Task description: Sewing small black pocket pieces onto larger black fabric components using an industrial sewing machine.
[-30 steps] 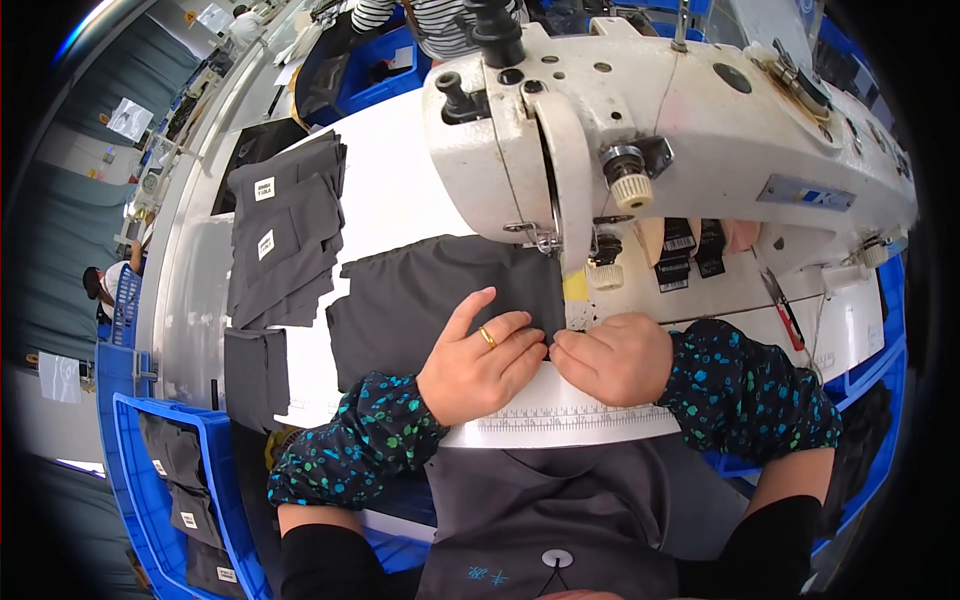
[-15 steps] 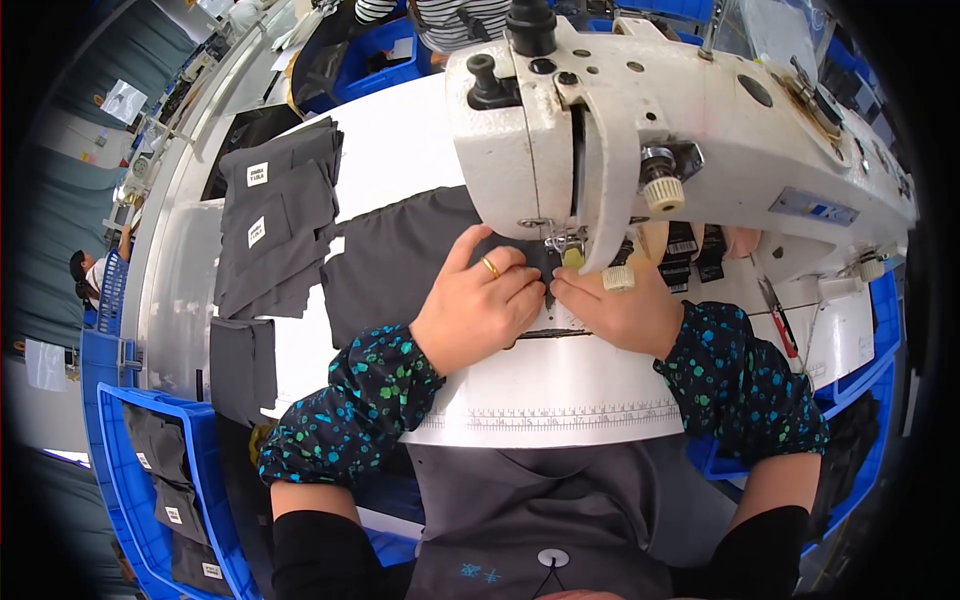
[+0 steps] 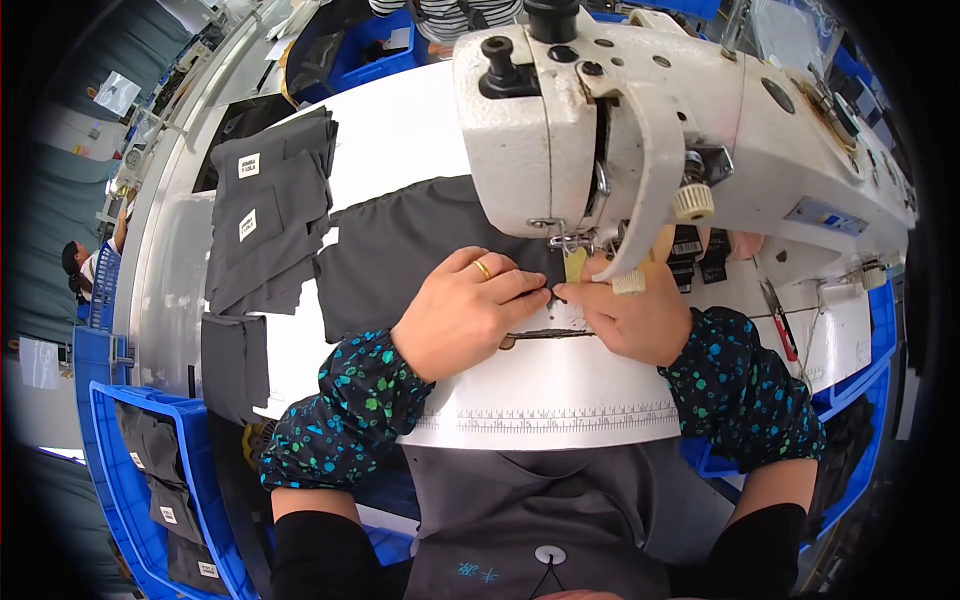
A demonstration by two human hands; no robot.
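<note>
White tabletop (image 3: 400,130): dark fabric (image 3: 420,245) is pinched by left hand (image 3: 465,315) and right hand (image 3: 630,315) (fingers closed) under sewing machine (image 3: 650,110).

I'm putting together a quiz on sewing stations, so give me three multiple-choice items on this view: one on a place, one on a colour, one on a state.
1. Where is the stack of cut pieces?
A. left of the hands
B. right of the sewing machine
C. on the lap

2. What colour is the bin at lower left?
A. red
B. blue
C. yellow

3. How are the hands placed?
A. lifted off the table
B. far apart
C. fingertips meeting at the needle

Answers:
1 A, the stack lies left of the left hand.
2 B, its walls are blue.
3 C, the left hand and right hand press the dark fabric down under the sewing machine head.
</note>
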